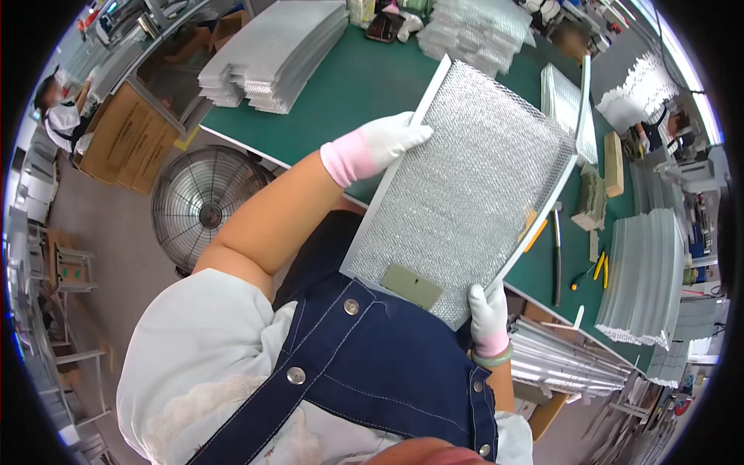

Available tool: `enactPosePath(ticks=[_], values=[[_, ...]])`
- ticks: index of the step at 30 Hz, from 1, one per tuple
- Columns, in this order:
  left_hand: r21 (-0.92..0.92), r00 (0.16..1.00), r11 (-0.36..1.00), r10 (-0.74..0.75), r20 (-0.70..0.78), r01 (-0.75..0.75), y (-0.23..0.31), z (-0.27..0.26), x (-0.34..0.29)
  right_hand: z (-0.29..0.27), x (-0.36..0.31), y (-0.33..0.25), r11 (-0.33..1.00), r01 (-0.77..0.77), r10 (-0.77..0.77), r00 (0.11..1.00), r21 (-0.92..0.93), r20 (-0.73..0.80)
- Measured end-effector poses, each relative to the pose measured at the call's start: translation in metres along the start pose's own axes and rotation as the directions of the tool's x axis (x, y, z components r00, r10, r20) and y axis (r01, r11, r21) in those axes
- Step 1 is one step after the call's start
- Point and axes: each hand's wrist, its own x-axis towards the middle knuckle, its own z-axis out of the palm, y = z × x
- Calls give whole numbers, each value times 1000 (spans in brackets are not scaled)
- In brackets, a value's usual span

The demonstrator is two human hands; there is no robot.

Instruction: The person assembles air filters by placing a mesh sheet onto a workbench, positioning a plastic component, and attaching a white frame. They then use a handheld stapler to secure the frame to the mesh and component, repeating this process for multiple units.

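A silvery metal mesh filter panel (480, 178) is tilted in front of my body, over the near edge of the green table. Pale metal strips border its long sides, and bare mesh shows along its top edge. My left hand (380, 146), in a white glove with a pink cuff, grips the left border strip, thumb and fingers pressed on it. Lower down, my gloved right hand (488, 316) closes round the right border near the bottom corner. A grey-green plate (412, 287) sits at the panel's lower end. Another metal strip (583, 105) juts up at its upper right corner.
The green table (310, 116) bears mesh sheet stacks (275, 50) at far left and more stacks (473, 35) behind. To the right lie a hammer (556, 256), yellow-handled pliers (601, 267), a wood block (614, 164) and stacked sheets (639, 279). A floor fan (208, 205) stands left. Other people work farther off.
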Motion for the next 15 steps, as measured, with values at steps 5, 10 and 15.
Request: enactPosePath(ticks=[5, 10, 15], values=[[-25, 989, 997, 67, -133, -71, 28, -9, 20, 5, 4, -17, 993, 117, -118, 991, 13, 65], [-2, 972, 993, 114, -204, -117, 47, -15, 26, 2, 0, -18, 992, 106, -99, 991, -67, 90], [-333, 991, 934, 114, -73, -132, 79, -16, 13, 11, 0, -34, 988, 152, -152, 982, 11, 111]])
